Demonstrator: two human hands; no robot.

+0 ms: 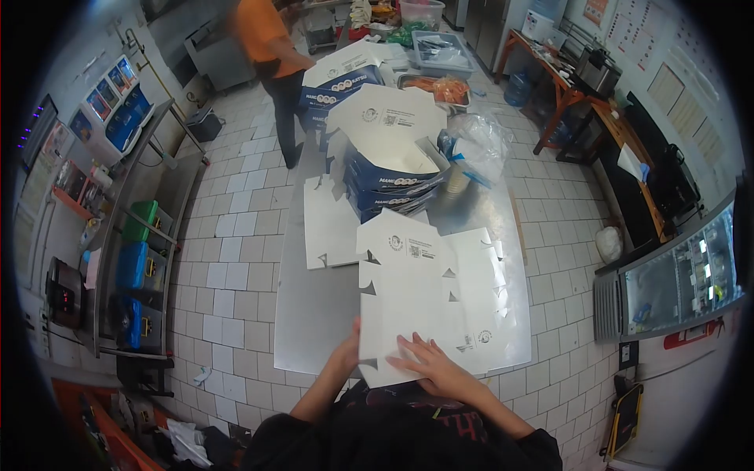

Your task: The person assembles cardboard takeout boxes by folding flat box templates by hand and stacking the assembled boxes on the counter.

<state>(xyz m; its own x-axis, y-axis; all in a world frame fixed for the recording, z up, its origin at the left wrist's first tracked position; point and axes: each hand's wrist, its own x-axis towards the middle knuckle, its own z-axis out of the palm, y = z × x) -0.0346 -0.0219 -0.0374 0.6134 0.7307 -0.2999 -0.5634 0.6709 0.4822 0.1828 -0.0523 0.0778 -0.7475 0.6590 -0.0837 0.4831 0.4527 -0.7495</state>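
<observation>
A: Which step is being carried out, and where?
B: A carton blank (402,306) is being steadied flat over the metal table's (310,326) near edge; handling of the unfolded card is being judged the step in hand.
A: What is being called for next?
B: By judgement, even pressure along the creases is being called for, one edge being braced.
A: Orientation?
B: The long axis is being aligned roughly with the table's length, the printed end being pointed at its far end.
A: Hands?
B: The right hand (430,366) is being laid on the card, fingers spread. The left hand (345,349) is being held at the left edge; its grip is being hidden, so cannot be told.
A: Outward?
B: Boxes (393,184) are being borne, stacked, at the table's middle.
</observation>
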